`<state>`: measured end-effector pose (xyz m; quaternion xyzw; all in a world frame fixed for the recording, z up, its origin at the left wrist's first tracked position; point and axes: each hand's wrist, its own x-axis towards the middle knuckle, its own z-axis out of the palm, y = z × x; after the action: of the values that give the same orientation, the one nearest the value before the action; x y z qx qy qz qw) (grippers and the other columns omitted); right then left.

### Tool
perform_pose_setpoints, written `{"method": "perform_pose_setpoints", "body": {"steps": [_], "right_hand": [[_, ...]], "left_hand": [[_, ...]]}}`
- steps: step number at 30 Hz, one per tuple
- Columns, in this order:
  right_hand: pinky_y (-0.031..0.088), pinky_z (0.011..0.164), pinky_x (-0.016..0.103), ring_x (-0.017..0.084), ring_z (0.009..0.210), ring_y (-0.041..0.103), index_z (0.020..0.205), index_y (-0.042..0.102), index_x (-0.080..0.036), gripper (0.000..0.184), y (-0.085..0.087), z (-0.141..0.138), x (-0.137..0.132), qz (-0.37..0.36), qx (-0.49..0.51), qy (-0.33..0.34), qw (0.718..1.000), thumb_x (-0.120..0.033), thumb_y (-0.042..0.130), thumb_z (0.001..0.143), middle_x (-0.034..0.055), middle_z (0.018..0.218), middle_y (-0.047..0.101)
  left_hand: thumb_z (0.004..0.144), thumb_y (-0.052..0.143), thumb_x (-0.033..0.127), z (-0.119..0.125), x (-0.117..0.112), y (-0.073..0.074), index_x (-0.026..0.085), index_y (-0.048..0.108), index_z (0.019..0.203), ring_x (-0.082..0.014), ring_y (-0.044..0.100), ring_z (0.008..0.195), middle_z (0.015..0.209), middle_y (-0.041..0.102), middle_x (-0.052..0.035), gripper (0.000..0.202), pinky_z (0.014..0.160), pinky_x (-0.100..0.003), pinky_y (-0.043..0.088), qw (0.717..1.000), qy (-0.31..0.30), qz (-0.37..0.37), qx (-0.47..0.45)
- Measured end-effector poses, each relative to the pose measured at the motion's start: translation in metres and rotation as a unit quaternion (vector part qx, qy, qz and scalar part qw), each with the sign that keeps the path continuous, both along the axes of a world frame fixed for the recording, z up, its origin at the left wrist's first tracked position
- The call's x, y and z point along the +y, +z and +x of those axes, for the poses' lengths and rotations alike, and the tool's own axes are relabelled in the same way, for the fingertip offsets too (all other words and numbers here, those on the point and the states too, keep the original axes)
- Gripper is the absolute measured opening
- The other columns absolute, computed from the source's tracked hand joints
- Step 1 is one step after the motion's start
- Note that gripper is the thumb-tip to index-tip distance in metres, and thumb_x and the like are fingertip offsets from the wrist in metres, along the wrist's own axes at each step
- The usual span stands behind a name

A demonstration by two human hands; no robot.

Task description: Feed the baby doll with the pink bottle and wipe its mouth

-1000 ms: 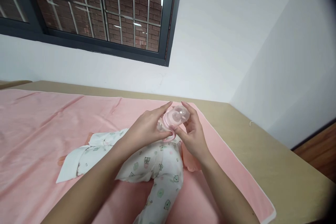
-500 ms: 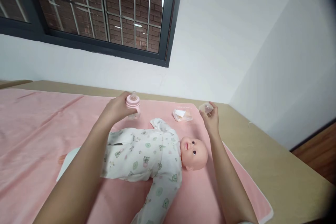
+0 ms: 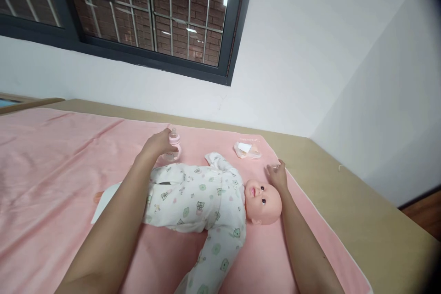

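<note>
My left hand (image 3: pixel 157 144) is wrapped round a baby bottle (image 3: pixel 174 139) with a pink collar and a clear teat on top. The bottle is upright, low over or on the pink cloth (image 3: pixel 62 165); which of the two I cannot tell. Just beyond the doll's head, my right hand (image 3: pixel 278 178) is closed round a clear bottle cap (image 3: pixel 274 167), mostly hidden by the fingers, close to the cloth. Between my arms a baby doll (image 3: pixel 196 197) lies on its back in a white patterned outfit, its bald head to the right. My left forearm covers part of its legs.
A small clear plastic bag (image 3: pixel 247 149) with a white paper in it lies on the cloth between my hands. The cloth covers a wooden surface (image 3: pixel 330 193) bounded by white walls. A barred window (image 3: pixel 155 14) is above the back edge.
My right hand has come down with the clear cap to near the cloth. My left hand has lowered the bottle a little. The view has shifted slightly; the doll lies as before.
</note>
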<state>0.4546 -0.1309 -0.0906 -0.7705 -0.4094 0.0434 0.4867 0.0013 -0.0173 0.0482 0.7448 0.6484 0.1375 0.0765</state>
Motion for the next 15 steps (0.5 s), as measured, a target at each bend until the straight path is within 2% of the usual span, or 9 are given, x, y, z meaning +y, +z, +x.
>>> {"method": "perform_pose_setpoints", "body": {"steps": [3,9,15], "right_hand": [[0.037,0.099,0.047,0.032,0.118,0.049,0.138,0.031,-0.013,0.080,-0.002,0.002,0.000,0.021,0.040,0.003,0.999,-0.055,0.051,0.073,0.0225,0.133,0.045],[0.035,0.102,0.046,0.033,0.122,0.047,0.139,0.029,-0.011,0.083,-0.002,0.003,-0.001,0.020,0.057,0.018,0.998,-0.059,0.048,0.074,0.0242,0.138,0.041],[0.034,0.103,0.044,0.033,0.125,0.044,0.139,0.030,-0.008,0.083,-0.001,0.003,-0.001,0.022,0.050,0.015,0.998,-0.061,0.044,0.076,0.0251,0.138,0.041]], "left_hand": [[0.059,0.067,0.036,-0.002,0.006,-0.008,0.018,0.047,0.112,-0.0324,0.061,0.099,0.110,0.065,-0.0132,0.059,0.067,-0.030,0.043,1.000,0.001,-0.019,0.012],[0.059,0.069,0.036,-0.003,0.011,-0.017,0.016,0.045,0.111,-0.0313,0.063,0.098,0.110,0.065,-0.0139,0.060,0.065,-0.029,0.044,0.999,0.006,-0.040,0.004],[0.062,0.071,0.032,-0.005,0.013,-0.020,0.014,0.040,0.117,-0.0235,0.068,0.079,0.107,0.066,-0.0128,0.066,0.058,-0.025,0.046,0.996,0.009,-0.086,-0.029]]}}
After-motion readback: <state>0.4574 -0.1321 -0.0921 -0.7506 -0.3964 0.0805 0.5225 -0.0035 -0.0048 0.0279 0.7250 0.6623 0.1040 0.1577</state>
